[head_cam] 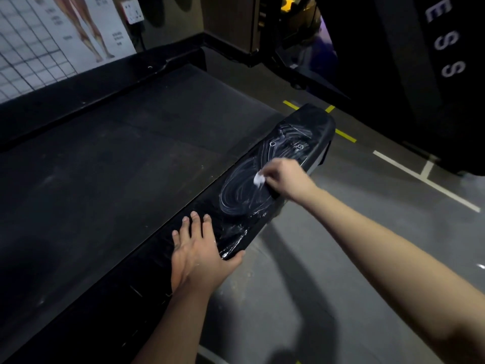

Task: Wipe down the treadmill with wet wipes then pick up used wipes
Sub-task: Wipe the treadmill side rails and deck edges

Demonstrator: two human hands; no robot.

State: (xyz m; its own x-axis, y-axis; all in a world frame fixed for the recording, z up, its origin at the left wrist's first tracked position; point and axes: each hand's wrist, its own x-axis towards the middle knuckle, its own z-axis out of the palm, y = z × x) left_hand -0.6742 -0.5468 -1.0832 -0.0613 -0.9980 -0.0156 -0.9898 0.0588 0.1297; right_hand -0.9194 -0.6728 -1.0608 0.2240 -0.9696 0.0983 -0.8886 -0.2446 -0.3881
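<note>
Looking down in the head view, the only one you have, you are working along the right side of the treadmill (126, 158), over its glossy black rail (311, 122) that runs beside the dull belt (162, 132). Your right hand (287, 179) has its fingers curled in tight, pinching a small white wad of wipe (259, 178) at the fingertips and pressing it onto the rail's top; bunched up like that, the wipe gives you a firm point to scrub with, though it covers little at each pass. Wet swirls (240, 195) ring the spot under it and streak on toward the far end, so that stretch looks mostly done. Your left hand (199, 254) holds nothing: it lies flat on the rail nearer to you, fingers straight and a little spread, thumb hooked over the outer edge, most likely to steady you as you reach out. The rail under and behind that hand looks dry, so I judge the wiping is only partly through and the pick-up step is not yet due. No loose used wipes show on the grey floor (328, 285) to the right. A leg-anatomy poster (55, 30) hangs on the wall beyond the belt.
</note>
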